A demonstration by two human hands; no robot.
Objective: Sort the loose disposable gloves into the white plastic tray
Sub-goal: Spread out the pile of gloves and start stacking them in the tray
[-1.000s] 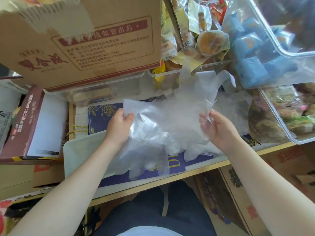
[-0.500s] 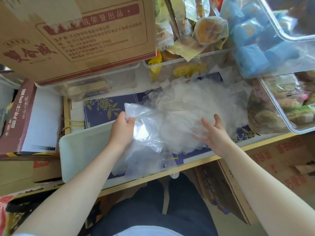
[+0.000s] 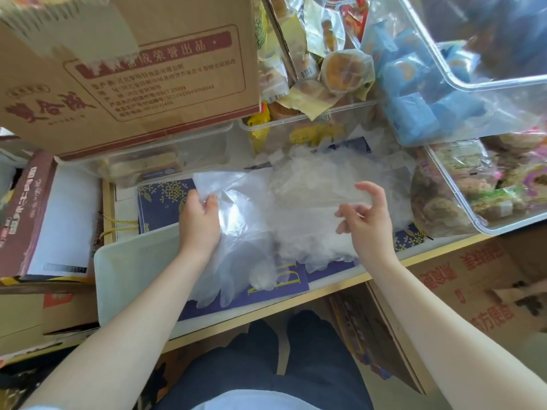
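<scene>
A heap of clear disposable gloves [image 3: 310, 202] lies in the middle of the shelf, over a dark blue box and the white plastic tray [image 3: 130, 273]. My left hand [image 3: 199, 223] grips the left edge of a flat stack of gloves [image 3: 236, 250] whose fingers hang down into the tray. My right hand [image 3: 365, 220] hovers over the right side of the heap with fingers spread and loosely bent; the thumb and fingers are apart and hold nothing I can make out.
A big cardboard box [image 3: 127, 72] overhangs the back left. Clear bins of wrapped snacks [image 3: 488, 184] and blue packets [image 3: 420, 108] crowd the right and back. A maroon box [image 3: 26, 211] sits left. The wooden shelf edge [image 3: 325, 291] runs above my knees.
My right hand let the raised glove drop onto the heap, then lifted off with fingers spread. The heap has settled flatter. My left hand stays on the stack's edge.
</scene>
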